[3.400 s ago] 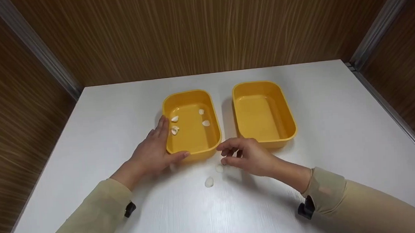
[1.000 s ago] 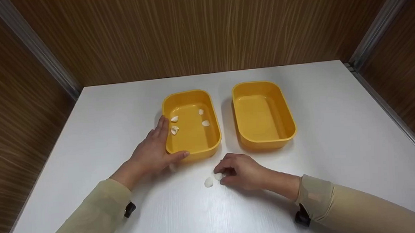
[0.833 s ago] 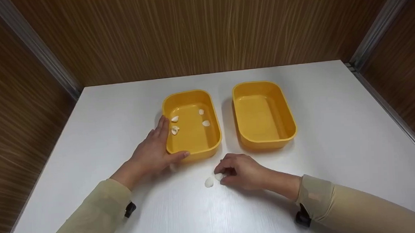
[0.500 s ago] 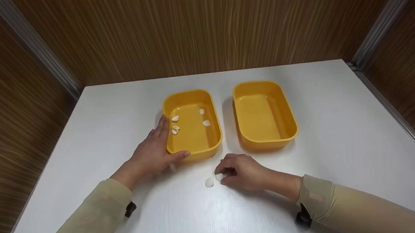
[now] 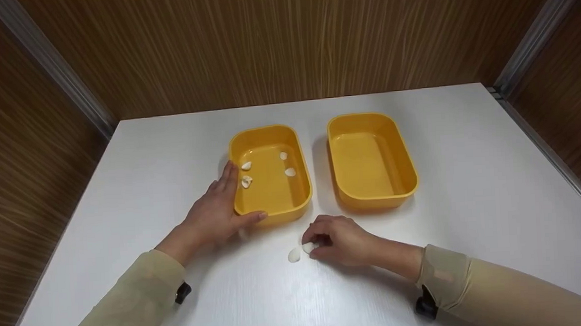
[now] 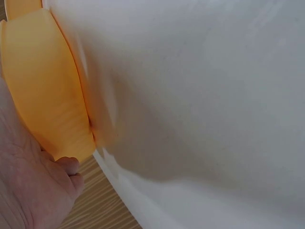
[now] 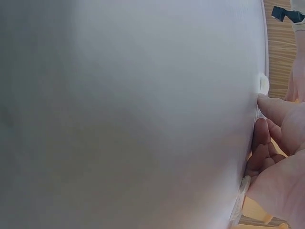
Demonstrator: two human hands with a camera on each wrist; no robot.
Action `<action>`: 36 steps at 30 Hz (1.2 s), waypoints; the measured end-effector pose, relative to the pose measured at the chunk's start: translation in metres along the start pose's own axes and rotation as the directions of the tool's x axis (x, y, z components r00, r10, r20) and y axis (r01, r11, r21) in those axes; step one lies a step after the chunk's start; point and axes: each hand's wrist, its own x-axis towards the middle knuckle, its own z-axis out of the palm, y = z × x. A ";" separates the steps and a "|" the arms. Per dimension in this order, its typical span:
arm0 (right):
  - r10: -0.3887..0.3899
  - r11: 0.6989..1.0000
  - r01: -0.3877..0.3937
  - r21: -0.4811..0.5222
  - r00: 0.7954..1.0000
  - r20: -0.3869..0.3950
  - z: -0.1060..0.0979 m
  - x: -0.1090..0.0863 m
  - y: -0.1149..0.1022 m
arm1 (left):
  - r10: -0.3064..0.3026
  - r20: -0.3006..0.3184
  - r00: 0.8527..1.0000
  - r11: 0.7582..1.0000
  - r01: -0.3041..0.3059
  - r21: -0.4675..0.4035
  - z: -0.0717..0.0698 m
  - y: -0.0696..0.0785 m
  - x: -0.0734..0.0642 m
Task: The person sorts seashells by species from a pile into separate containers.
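Observation:
In the head view my left hand [image 5: 212, 214] rests against the left yellow box [image 5: 273, 203], its straight fingers along the left wall and thumb across the front. The left wrist view shows that hand [image 6: 33, 186] against the box's outer wall [image 6: 47, 76]. My right hand [image 5: 344, 240], low over the table, pinches a small white seashell [image 5: 308, 248] between thumb and forefinger. Another white seashell [image 5: 294, 255] lies just left of it. Beneath the right hand, hidden in the head view, more shells [image 7: 244, 185] show in the right wrist view.
Inside the left box lie several white shells [image 5: 290, 172], some along each side. A second yellow box [image 5: 377, 198] stands to its right with a narrow gap between. Both are on a white table [image 5: 180, 144], enclosed by brown wood-grain panels [image 5: 289, 44].
From beside the left box's front right corner, my right hand has come down toward the table front and taken a shell between its fingertips. Over the last second, both hands stay nearly still.

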 end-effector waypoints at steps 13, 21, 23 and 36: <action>0.059 0.997 -0.059 0.047 0.998 0.004 0.001 0.000 -0.003 | 0.031 -0.024 0.999 1.000 -0.031 0.000 0.001 -0.001 0.002; 0.071 0.996 -0.072 0.053 0.997 0.019 0.000 0.001 -0.004 | 0.027 -0.023 0.999 1.000 -0.027 0.004 0.000 -0.001 0.002; 0.075 0.995 -0.076 0.059 0.997 0.024 0.000 0.002 -0.005 | 0.026 -0.021 0.999 1.000 -0.026 0.007 0.000 -0.001 0.002; 0.040 0.998 -0.043 0.048 0.998 0.058 -0.004 0.004 -0.005 | 0.026 -0.017 1.000 1.000 -0.026 0.003 0.001 -0.001 0.002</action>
